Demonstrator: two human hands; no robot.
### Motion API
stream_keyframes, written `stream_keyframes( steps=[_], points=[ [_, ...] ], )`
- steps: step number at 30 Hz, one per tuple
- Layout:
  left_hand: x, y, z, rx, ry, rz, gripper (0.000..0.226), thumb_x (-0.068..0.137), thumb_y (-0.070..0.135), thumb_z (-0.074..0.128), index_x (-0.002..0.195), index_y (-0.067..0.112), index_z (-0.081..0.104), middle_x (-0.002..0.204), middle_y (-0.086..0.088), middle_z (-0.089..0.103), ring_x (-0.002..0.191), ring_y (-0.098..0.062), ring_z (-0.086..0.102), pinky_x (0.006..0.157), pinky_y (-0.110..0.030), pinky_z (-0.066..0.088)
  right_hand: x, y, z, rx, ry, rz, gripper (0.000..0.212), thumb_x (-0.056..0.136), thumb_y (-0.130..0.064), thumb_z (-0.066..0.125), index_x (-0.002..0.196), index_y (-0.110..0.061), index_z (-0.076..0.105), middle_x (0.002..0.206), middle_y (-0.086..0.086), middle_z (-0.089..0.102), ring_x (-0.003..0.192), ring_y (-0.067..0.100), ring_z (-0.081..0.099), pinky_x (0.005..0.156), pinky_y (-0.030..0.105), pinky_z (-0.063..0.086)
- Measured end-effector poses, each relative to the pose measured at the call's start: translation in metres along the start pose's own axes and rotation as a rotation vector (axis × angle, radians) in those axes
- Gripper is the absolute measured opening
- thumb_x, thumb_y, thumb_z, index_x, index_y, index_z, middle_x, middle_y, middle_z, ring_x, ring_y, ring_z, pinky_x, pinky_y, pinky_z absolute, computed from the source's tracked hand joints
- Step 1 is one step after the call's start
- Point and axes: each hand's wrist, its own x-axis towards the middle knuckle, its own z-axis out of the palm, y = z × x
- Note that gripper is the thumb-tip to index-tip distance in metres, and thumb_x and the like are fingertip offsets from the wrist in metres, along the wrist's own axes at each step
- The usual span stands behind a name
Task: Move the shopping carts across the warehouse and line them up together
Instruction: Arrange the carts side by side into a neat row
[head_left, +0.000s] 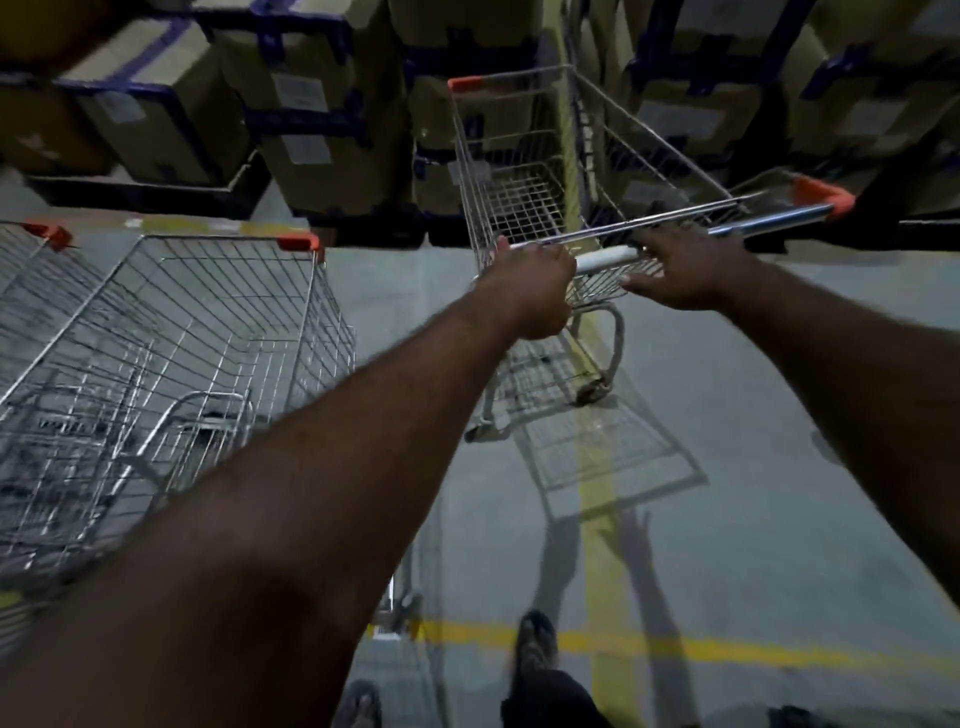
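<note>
Stacked boxes fill the top of the frame, above a grey floor with a yellow line. More carts stand at middle left. One cart stands at centre right, its front toward the boxes. The left hand grips the left end of its handle. The right hand curls its fingers over the handle further right, thumb out.
</note>
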Motion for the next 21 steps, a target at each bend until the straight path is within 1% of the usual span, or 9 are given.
stream_keyframes(
  steps=[2,4,6,8,10,14,16,18,21],
  points=[
    [0.009,0.008,0.012,0.024,-0.032,-0.057,0.061,0.09,0.028,0.059,0.146,0.012,0.041,0.144,-0.008,0.05,0.132,-0.03,0.046,0.119,-0.063,0.015,0.004,0.004,0.005,0.013,0.029,-0.041,0.081,0.086,-0.077,0.048,0.15,-0.027,0.04,0.155,0.01,0.042,0.144,0.032,0.036,0.115,0.067,0.014],
    [0.009,0.013,0.015,0.014,0.002,-0.105,0.066,0.088,0.026,0.061,0.149,0.014,0.039,0.142,-0.007,0.052,0.129,-0.029,0.049,0.119,-0.059,0.021,0.006,0.003,0.005,0.049,0.036,-0.069,0.084,0.082,-0.081,0.048,0.143,-0.023,0.049,0.144,0.016,0.051,0.135,0.034,0.045,0.112,0.064,0.023],
    [0.004,0.014,0.011,-0.004,0.029,-0.15,0.059,0.088,0.028,0.063,0.143,0.015,0.045,0.138,-0.006,0.054,0.126,-0.027,0.05,0.117,-0.052,0.028,0.006,0.001,0.001,0.084,0.028,-0.103,0.087,0.075,-0.085,0.047,0.132,-0.02,0.058,0.129,0.018,0.059,0.121,0.036,0.054,0.104,0.053,0.037],
    [-0.003,0.013,0.008,0.021,0.038,-0.184,0.054,0.09,0.037,0.063,0.138,0.017,0.05,0.137,-0.005,0.055,0.126,-0.028,0.05,0.114,-0.05,0.03,0.001,-0.005,0.001,0.141,0.051,-0.156,0.073,0.079,-0.075,0.059,0.125,-0.019,0.062,0.118,0.018,0.06,0.11,0.036,0.057,0.091,0.042,0.044],
    [-0.012,0.01,0.007,0.066,0.026,-0.23,0.053,0.092,0.047,0.06,0.136,0.018,0.052,0.136,-0.006,0.054,0.125,-0.03,0.049,0.108,-0.048,0.034,-0.008,-0.013,0.006,0.182,0.072,-0.218,0.059,0.086,-0.06,0.067,0.129,-0.02,0.06,0.121,0.014,0.058,0.11,0.033,0.057,0.087,0.039,0.046],
    [-0.04,-0.011,0.014,0.13,0.019,-0.296,0.048,0.098,0.058,0.044,0.127,0.022,0.059,0.125,-0.009,0.057,0.115,-0.03,0.05,0.091,-0.044,0.041,-0.022,-0.014,0.018,0.243,0.034,-0.325,0.038,0.091,-0.048,0.065,0.12,-0.023,0.063,0.113,0.004,0.064,0.101,0.026,0.059,0.079,0.036,0.047],
    [-0.056,-0.022,0.019,0.144,0.023,-0.28,0.047,0.1,0.058,0.041,0.123,0.021,0.059,0.121,-0.009,0.057,0.112,-0.029,0.05,0.086,-0.044,0.042,-0.029,0.001,0.023,0.211,0.007,-0.283,0.034,0.091,-0.055,0.062,0.112,-0.028,0.064,0.106,0.002,0.068,0.095,0.024,0.061,0.077,0.035,0.045],
    [-0.071,-0.031,0.023,0.159,0.037,-0.263,0.047,0.1,0.058,0.04,0.122,0.02,0.058,0.12,-0.008,0.058,0.111,-0.027,0.049,0.084,-0.043,0.042,-0.039,0.02,0.032,0.126,0.028,-0.234,0.041,0.089,-0.066,0.057,0.109,-0.031,0.064,0.105,0.001,0.069,0.099,0.026,0.062,0.085,0.04,0.042],
    [-0.088,-0.039,0.028,0.159,0.026,-0.264,0.051,0.1,0.06,0.034,0.123,0.019,0.056,0.125,-0.009,0.058,0.122,-0.029,0.046,0.091,-0.047,0.043,-0.058,0.048,0.041,0.03,0.088,-0.139,0.068,0.076,-0.092,0.034,0.098,-0.034,0.064,0.099,0.0,0.067,0.1,0.027,0.062,0.093,0.047,0.041]
  ],
)
